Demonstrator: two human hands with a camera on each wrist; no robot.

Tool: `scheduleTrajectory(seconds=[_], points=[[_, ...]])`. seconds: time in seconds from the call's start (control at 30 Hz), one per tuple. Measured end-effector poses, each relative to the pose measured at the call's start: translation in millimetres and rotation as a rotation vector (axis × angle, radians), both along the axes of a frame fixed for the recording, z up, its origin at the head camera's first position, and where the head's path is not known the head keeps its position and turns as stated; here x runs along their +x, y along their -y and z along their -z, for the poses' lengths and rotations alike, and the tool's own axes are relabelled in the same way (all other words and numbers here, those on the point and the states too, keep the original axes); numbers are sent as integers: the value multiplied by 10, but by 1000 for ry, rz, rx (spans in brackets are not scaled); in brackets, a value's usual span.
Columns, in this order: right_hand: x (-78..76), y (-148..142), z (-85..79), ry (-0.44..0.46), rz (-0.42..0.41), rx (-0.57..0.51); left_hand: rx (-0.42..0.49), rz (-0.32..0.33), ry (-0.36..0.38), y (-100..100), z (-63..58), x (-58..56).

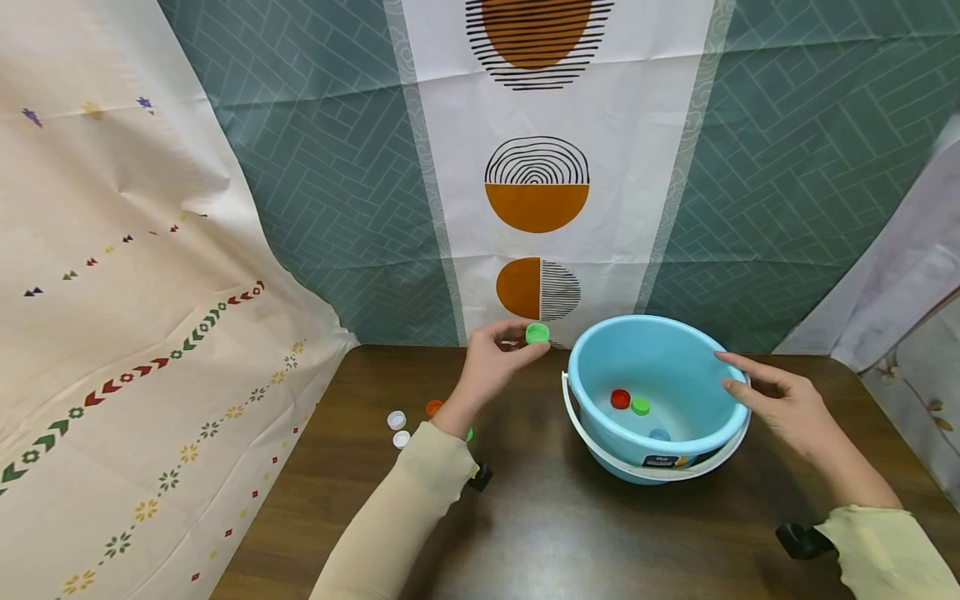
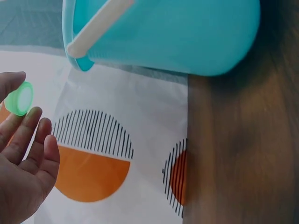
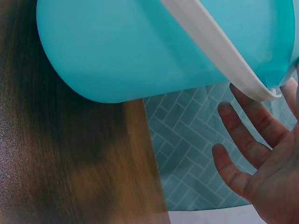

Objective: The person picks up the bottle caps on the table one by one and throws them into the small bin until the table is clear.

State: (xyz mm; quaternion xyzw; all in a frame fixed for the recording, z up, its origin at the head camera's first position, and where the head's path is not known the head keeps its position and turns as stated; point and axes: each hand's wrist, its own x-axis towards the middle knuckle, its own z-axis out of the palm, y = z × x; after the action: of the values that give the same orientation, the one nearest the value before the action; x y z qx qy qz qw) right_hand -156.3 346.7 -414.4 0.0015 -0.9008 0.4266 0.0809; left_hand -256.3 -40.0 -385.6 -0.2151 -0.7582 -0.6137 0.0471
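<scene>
My left hand (image 1: 491,362) pinches a green bottle cap (image 1: 537,333) between thumb and fingers, raised left of the light blue bucket (image 1: 645,333). The left wrist view shows the same green cap (image 2: 19,99) at the fingertips, with the other fingers loosely bent. The bucket stands upright on the table, its white handle (image 1: 637,472) lowered towards me. Inside lie a red cap (image 1: 620,399), a green cap (image 1: 640,407) and a blue cap (image 1: 660,435). At the bucket's right rim, my right hand (image 1: 783,408) holds on, thumb and forefinger over the edge, the other fingers outside near the handle (image 3: 219,51).
White caps (image 1: 397,421), an orange cap (image 1: 433,407) and a partly hidden green cap (image 1: 469,435) lie on the brown wooden table (image 1: 555,533) by my left forearm. A patterned cloth (image 1: 337,183) hangs behind the table; a cream cloth (image 1: 150,333) hangs at its left.
</scene>
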Motion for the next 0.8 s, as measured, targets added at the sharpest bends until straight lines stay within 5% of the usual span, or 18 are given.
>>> scheduleTrajectory(seconds=[0.2,0.57,0.8], points=[[4,12,-7,16,23,16,18,18,-6,-133,-236,148],[12,14,-9,-1,25,11,44,54,-58,-379,-70,1],[-6,3,0,-6,13,4,44,108,-39,-512,-216,103]])
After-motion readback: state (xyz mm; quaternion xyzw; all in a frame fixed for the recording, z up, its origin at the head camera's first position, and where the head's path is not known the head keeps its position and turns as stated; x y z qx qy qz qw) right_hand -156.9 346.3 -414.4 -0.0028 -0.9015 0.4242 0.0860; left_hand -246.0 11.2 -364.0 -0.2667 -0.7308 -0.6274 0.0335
